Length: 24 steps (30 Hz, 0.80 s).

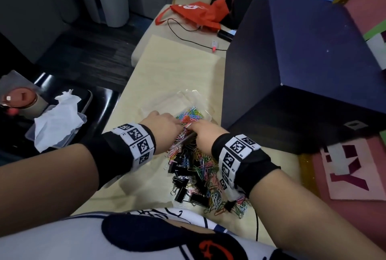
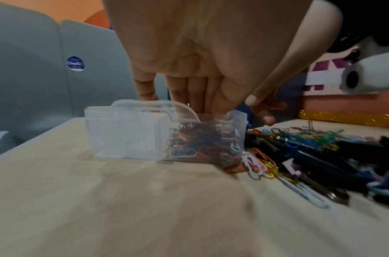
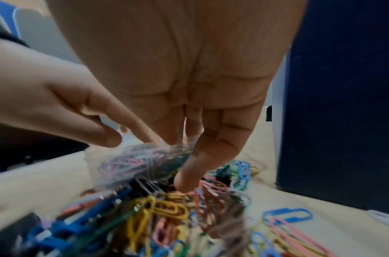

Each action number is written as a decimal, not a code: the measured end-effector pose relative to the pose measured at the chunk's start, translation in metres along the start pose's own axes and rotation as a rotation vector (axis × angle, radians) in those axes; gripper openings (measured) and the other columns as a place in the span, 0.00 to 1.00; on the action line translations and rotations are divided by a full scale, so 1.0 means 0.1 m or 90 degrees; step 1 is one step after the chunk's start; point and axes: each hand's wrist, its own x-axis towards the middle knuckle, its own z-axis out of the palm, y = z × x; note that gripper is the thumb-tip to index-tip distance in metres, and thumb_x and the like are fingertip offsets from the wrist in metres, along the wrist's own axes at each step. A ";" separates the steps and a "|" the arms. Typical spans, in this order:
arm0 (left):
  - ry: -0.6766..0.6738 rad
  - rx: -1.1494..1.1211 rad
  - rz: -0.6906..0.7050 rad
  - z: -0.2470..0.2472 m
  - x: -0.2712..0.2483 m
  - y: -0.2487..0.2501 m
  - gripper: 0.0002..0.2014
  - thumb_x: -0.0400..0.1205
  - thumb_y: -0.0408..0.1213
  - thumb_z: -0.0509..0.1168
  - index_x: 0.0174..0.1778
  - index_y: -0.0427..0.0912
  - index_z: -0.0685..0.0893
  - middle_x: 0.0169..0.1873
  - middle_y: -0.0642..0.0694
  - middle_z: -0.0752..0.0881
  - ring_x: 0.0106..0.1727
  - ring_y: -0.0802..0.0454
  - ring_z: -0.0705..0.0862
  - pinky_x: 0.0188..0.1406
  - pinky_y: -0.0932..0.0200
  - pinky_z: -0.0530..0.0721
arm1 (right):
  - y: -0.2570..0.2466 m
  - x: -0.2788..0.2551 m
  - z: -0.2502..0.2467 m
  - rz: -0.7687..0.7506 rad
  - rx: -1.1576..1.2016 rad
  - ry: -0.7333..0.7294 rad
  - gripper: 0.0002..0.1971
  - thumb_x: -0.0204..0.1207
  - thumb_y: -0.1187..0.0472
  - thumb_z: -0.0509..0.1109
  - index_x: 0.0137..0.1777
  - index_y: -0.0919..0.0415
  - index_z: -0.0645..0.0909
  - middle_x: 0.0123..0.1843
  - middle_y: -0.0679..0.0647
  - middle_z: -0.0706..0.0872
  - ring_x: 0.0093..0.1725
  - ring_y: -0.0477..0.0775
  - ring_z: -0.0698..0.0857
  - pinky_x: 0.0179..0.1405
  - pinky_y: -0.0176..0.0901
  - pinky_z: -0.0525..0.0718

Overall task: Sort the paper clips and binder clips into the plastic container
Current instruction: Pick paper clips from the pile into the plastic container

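Note:
A clear plastic container stands on the pale table; coloured paper clips fill its right compartment and the left one looks bare. In front of it lies a mixed pile of paper clips and black binder clips. My left hand reaches over the container's near rim with its fingers straight; their tips are hidden behind the wall. My right hand is beside it, fingers straight. One of its fingers touches the pile at the container's side.
A tall dark blue box stands close on the right of the container. An orange bag and a black cable lie at the far end. Left of the table, a lidded box with tissue sits on a black seat.

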 end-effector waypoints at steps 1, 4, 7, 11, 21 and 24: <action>-0.004 0.011 0.002 0.02 -0.01 0.00 0.17 0.80 0.41 0.62 0.66 0.54 0.78 0.64 0.57 0.80 0.66 0.51 0.77 0.59 0.47 0.75 | 0.04 0.02 0.02 0.004 -0.009 0.000 0.28 0.74 0.72 0.60 0.75 0.57 0.72 0.77 0.56 0.71 0.76 0.59 0.70 0.76 0.55 0.69; 0.013 0.019 0.012 0.02 -0.05 0.00 0.14 0.81 0.42 0.58 0.63 0.53 0.80 0.60 0.56 0.82 0.63 0.50 0.78 0.57 0.48 0.73 | 0.16 -0.01 0.04 0.011 0.061 0.031 0.33 0.73 0.74 0.60 0.79 0.54 0.66 0.83 0.51 0.61 0.79 0.57 0.66 0.77 0.52 0.67; 0.049 0.016 0.034 -0.01 -0.07 0.03 0.15 0.84 0.47 0.53 0.64 0.53 0.78 0.62 0.56 0.80 0.64 0.51 0.78 0.56 0.50 0.71 | 0.25 -0.11 0.05 0.034 0.200 0.168 0.25 0.77 0.72 0.56 0.69 0.49 0.75 0.72 0.51 0.71 0.61 0.57 0.81 0.60 0.46 0.79; -0.019 -0.004 0.028 0.04 -0.05 0.10 0.21 0.86 0.52 0.48 0.72 0.51 0.72 0.73 0.55 0.73 0.72 0.52 0.73 0.63 0.46 0.70 | 0.40 -0.25 0.17 0.069 0.208 0.212 0.16 0.79 0.68 0.55 0.56 0.52 0.80 0.58 0.52 0.77 0.58 0.57 0.81 0.60 0.46 0.79; 0.098 0.010 0.025 -0.13 -0.09 0.40 0.16 0.83 0.46 0.55 0.66 0.48 0.76 0.61 0.48 0.76 0.62 0.45 0.75 0.58 0.49 0.71 | 0.61 -0.56 0.64 0.135 0.057 0.030 0.31 0.72 0.70 0.60 0.74 0.46 0.70 0.73 0.50 0.70 0.72 0.58 0.69 0.67 0.54 0.75; 0.117 0.007 0.047 -0.12 -0.15 0.54 0.16 0.82 0.44 0.56 0.65 0.48 0.77 0.59 0.48 0.77 0.62 0.45 0.75 0.58 0.50 0.71 | 0.59 -0.60 0.59 0.169 0.017 0.037 0.25 0.74 0.67 0.58 0.72 0.54 0.72 0.69 0.56 0.71 0.71 0.61 0.70 0.65 0.57 0.76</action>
